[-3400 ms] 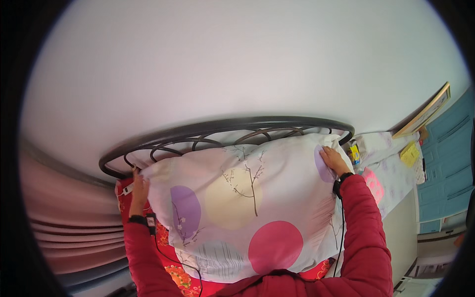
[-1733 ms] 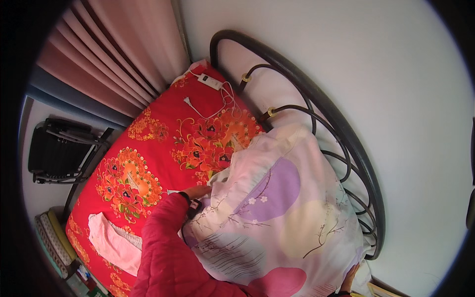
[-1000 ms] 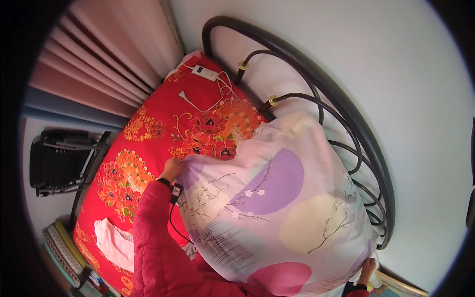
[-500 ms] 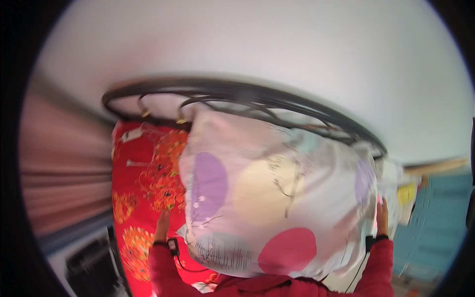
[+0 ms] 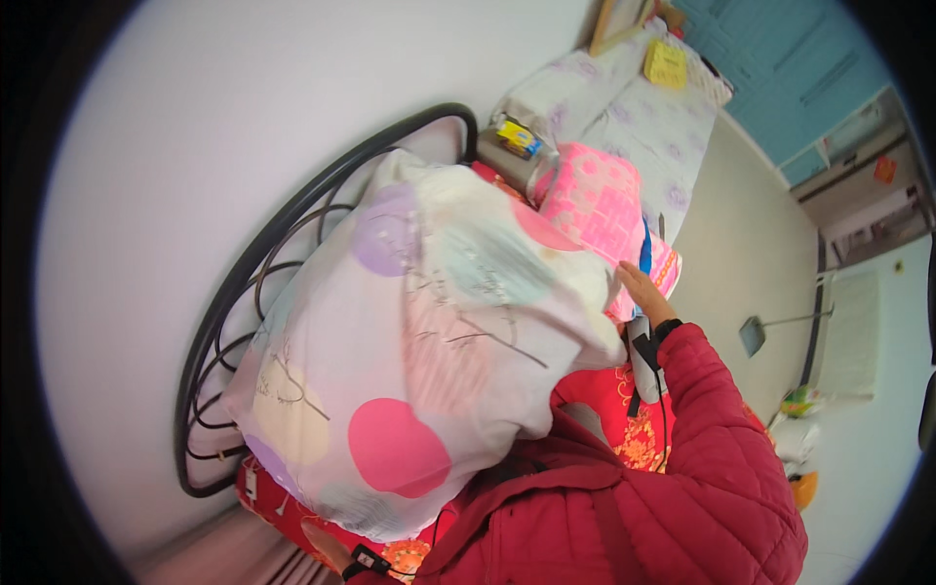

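A large, puffy pillow (image 5: 380, 322) in a pale cover with pink, purple, cream and mint circles and thin dark twigs fills the middle, close against my chest. My right hand (image 5: 643, 291) lies along its right end, fingers straight and together, palm side toward the cover. At the lower left end, my left hand (image 5: 327, 546) shows only in part, its fingers stretched out flat by the pillow's edge. Beneath spreads a red bedcover (image 5: 595, 395) with gold flower patterns. Dark bands with cables circle both wrists.
A black curved metal headboard (image 5: 219, 302) runs along the white wall behind the pillow. Beyond my right hand lie a pink patterned bundle (image 5: 595, 200) and a grey box (image 5: 512, 161). A table with a pale flowered cloth (image 5: 648, 127) stands farther off; a dustpan (image 5: 752, 334) is on the floor.
The view has swung to the right, bringing the pink bundle, table and floor into sight. The pillow now appears tilted in the picture. Both hands stay at its two ends.
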Tool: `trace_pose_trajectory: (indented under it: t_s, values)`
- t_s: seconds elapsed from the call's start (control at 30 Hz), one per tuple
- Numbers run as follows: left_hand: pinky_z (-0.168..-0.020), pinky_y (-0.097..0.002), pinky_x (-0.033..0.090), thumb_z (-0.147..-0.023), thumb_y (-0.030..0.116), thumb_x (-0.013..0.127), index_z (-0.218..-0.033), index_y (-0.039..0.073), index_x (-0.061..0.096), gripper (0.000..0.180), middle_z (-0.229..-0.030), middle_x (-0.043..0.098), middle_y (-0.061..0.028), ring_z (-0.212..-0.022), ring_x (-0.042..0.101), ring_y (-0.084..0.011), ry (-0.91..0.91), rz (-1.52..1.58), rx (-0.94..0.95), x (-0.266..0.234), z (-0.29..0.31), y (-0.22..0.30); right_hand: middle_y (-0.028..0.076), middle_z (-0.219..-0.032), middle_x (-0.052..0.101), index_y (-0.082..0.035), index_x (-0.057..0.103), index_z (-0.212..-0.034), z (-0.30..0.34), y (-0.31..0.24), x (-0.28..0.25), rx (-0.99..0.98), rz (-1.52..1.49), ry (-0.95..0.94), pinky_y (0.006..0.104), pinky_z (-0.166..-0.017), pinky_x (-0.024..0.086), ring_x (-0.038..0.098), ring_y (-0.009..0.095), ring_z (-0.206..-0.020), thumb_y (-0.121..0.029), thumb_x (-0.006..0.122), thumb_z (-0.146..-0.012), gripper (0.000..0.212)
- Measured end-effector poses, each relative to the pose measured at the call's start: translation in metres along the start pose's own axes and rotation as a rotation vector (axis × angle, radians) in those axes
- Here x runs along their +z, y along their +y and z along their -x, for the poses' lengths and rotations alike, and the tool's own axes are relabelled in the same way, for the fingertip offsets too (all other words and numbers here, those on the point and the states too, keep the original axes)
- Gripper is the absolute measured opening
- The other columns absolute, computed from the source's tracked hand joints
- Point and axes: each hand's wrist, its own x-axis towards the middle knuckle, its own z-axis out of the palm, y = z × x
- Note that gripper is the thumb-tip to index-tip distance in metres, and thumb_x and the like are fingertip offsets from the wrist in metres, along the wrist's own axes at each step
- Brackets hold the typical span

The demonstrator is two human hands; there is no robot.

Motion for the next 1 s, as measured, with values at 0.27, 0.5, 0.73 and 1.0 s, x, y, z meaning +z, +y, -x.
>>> trace_pose_trajectory:
  t_s: [0.27, 0.5, 0.73, 1.0]
  values:
    - [-0.092, -0.0364, 0.019, -0.079, 0.016, 0.034, -0.114, -0.002, 0.027, 0.041, -0.120, 0.025, -0.0194, -0.112, 0.023, -0.0312, -0.319, -0.843, 0.807, 0.182, 0.114, 0.120, 0.012, -0.109, 0.034, -0.007, 0.030, -0.113, -0.011, 0.071, 0.028, 0.358, -0.856, -0.219, 0.0362, -0.074, 0.036, 0.043, 0.025, -0.089, -0.051, 0.042, -0.070, 0.062]
    - [-0.092, -0.0397, 0.016, -0.080, 0.020, 0.033, -0.114, -0.001, 0.028, 0.040, -0.119, 0.025, -0.0203, -0.111, 0.021, -0.0341, -0.219, -0.892, 0.789, 0.225, 0.134, 0.134, 0.009, -0.090, 0.048, -0.005, 0.043, -0.098, -0.051, 0.040, 0.034, 0.316, -1.058, -0.274, 0.0316, -0.068, 0.039, 0.047, 0.019, -0.080, -0.043, 0.046, -0.071, 0.047]
    - [-0.090, -0.0413, 0.018, -0.080, 0.020, 0.031, -0.114, -0.002, 0.028, 0.041, -0.118, 0.026, -0.0217, -0.110, 0.022, -0.0368, -0.176, -0.968, 0.858, 0.229, 0.125, 0.123, 0.003, -0.054, 0.047, -0.002, 0.052, -0.071, -0.079, -0.006, 0.016, -0.030, -0.175, -0.281, 0.0263, -0.046, 0.036, 0.043, 0.011, -0.050, -0.029, 0.051, -0.071, 0.027]
    - [-0.090, -0.0413, 0.018, -0.077, 0.023, 0.037, -0.116, 0.002, 0.027, 0.046, -0.121, 0.023, -0.0191, -0.111, 0.021, -0.0342, -0.222, -0.692, 0.819, 0.221, 0.132, 0.129, 0.017, -0.062, 0.052, 0.001, 0.050, -0.080, -0.148, 0.026, -0.093, -0.190, -0.195, 0.367, 0.0357, -0.055, 0.040, 0.051, 0.029, -0.062, -0.029, 0.043, -0.072, 0.032]
